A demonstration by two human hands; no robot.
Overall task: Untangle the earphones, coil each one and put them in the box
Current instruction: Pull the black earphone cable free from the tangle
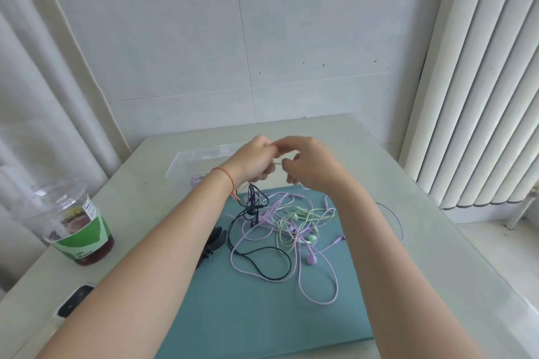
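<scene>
- Both forearms reach in over the teal mat [262, 315], which covers much of the pale table [423, 242].
- Beyond the mat's far edge sits the clear box [186, 167].
- Left of the mat stands a plastic cup [73, 218] with dark drink.
- Tangled purple, green and black earphones [280, 230] lie on the mat.
- Above the mat's far edge, the left hand [256, 160] pinches black cord; the right hand [309, 163], fingers curled, pinches a pale strand between them.
</scene>
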